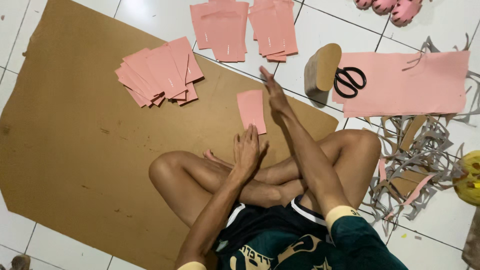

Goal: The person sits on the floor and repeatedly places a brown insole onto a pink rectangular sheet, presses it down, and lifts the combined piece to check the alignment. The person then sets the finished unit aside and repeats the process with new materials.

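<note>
Fingertips of the left hand [246, 149] pressed flat on the near edge of a single pink card [251, 110], pinning rather than gripping it to the brown cardboard sheet [75, 130] just beyond the crossed legs. Right hand [273, 92] raised edge-on beside the card's far right corner, fingers straight and open, seemingly holding nothing, though contact is hard to judge. Card small, rectangular, salmon pink, matching the fanned pile [157, 72] farther left and the stacks [245, 27] beyond on the tiles; black scissors [349, 81] on the large pink sheet [405, 82] to the right.
</note>
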Motion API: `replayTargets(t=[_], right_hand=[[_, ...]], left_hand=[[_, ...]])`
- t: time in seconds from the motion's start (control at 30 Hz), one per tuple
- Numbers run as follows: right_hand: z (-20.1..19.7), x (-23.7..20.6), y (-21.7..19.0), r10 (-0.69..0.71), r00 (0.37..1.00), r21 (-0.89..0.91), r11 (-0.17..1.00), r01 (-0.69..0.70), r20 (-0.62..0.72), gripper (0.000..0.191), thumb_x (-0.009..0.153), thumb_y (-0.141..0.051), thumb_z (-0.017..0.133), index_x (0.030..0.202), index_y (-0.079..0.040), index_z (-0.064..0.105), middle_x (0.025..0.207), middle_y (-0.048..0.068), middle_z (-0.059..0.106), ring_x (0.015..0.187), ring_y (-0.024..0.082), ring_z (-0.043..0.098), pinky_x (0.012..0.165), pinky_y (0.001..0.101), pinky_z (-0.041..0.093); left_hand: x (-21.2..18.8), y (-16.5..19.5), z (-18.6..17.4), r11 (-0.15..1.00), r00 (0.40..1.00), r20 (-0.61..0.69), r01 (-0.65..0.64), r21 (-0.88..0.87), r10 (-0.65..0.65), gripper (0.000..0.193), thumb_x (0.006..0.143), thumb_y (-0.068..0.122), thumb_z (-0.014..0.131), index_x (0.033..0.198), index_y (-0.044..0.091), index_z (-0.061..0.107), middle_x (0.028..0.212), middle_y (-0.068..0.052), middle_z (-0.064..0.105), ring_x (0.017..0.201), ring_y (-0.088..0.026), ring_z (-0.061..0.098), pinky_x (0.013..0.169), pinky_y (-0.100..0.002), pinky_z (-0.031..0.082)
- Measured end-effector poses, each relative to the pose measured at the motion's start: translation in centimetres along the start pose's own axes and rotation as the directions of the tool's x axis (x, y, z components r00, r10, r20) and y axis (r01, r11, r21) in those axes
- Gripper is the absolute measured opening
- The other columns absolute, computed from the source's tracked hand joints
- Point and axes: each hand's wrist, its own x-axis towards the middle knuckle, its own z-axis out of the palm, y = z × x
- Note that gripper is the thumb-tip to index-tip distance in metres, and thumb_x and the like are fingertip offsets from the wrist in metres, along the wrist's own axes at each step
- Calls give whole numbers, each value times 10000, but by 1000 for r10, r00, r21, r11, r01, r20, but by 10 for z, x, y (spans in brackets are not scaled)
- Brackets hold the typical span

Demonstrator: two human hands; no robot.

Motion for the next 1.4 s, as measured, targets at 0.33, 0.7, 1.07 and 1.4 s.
replayTargets(t=[0.33, 0.7, 1.07, 1.4], right_hand=[[-35, -97, 31, -329, 943, -468, 843, 266, -57, 876, 1070, -639, 316, 1600, 56, 258, 1664, 276, 277, 1556, 383, 274, 1250, 420, 279], [58, -103, 44, -302, 867, -683, 534, 498, 395, 913, 1076, -624, 360, 1599, 101, 178, 1692, 313, 161, 1593, 435, 161, 1313, 468, 157], [42, -59, 11, -120, 932, -805, 474, 357, 343, 856, 1054, -561, 407, 1599, 67, 208, 1679, 258, 209, 1574, 372, 197, 1290, 436, 153], [46, -19, -22, -88, 983, -891, 415, 185, 163, 869, 1052, -576, 357, 1609, 43, 108, 1700, 207, 123, 1580, 342, 114, 1276, 459, 80]], left_hand=[[74, -40, -60, 975, 979, -191, -23, 221, 66, 536, 921, 294, 666, 1363, 19, 538, 1219, -211, 599, 1256, -402, 512, 1113, -565, 341], [43, -49, -45, 977, 965, -219, -104, 186, 145, 569, 980, 137, 532, 1524, 8, 426, 1590, -142, 434, 1453, -383, 412, 1139, -514, 376], [43, -36, -53, 927, 996, -49, -45, 371, 68, 674, 958, 238, 545, 1580, 55, 362, 1647, -95, 351, 1504, -343, 321, 1178, -548, 321], [44, -35, -48, 954, 997, -50, -33, 297, 51, 628, 1028, 370, 484, 1551, 42, 366, 1628, -116, 349, 1489, -363, 321, 1131, -620, 326]])
